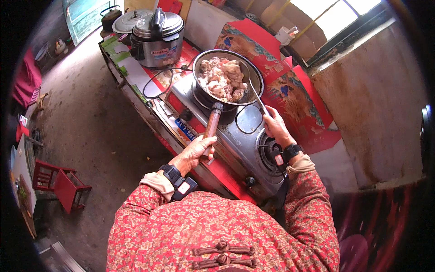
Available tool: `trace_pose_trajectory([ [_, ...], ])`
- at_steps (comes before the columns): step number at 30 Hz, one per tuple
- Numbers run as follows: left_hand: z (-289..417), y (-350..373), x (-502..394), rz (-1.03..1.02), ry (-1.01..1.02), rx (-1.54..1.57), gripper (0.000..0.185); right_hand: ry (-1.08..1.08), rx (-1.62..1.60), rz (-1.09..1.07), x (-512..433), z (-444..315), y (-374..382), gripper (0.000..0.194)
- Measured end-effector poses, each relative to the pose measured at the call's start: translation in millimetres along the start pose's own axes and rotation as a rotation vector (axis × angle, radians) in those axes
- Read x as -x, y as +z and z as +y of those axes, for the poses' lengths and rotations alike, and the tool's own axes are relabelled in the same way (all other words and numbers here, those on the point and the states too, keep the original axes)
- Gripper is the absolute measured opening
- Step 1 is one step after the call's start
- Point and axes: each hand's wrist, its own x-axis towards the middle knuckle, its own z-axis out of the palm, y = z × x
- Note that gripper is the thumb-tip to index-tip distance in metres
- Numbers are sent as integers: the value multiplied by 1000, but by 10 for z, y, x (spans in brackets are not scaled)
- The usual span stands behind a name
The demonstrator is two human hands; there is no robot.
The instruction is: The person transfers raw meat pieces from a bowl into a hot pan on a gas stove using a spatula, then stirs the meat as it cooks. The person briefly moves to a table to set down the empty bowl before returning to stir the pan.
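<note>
My left hand (197,152) grips the wooden handle (213,124) of a deep frying pan (259,81). Chunks of pale, partly browned meat (222,80) fill much of the pan. In my right hand (277,126) is the metal handle of a spatula or ladle (256,94). Its head goes in at the right side of the pan, where the meat and the rim make its shape hard to tell. Beneath the pan is the left burner of a two-burner steel gas stove (234,131); whether a flame burns there cannot be seen.
An electric pressure cooker (158,42) stands left of the pan, with a lidded metal pot (131,20) and a dark kettle (110,15) behind. A black cord (146,86) loops near the table edge. Red printed cardboard (289,95) lines the wall side. A red chair (63,185) stands on the floor.
</note>
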Motion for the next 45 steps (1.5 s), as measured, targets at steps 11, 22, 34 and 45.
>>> trace_pose_trajectory([
  [11, 20, 13, 13, 5, 7, 40, 27, -201, 184, 103, 535, -133, -143, 43],
  [22, 16, -69, -35, 3, -12, 44, 28, 227, -332, -2, -621, -211, -255, 44],
  [34, 52, -99, -17, -27, -39, -26, 31, -170, 260, -126, -470, -282, -263, 45],
  [45, 42, -82, -7, -3, -36, -10, 28, -415, 819, 35, 190, -398, -233, 48],
])
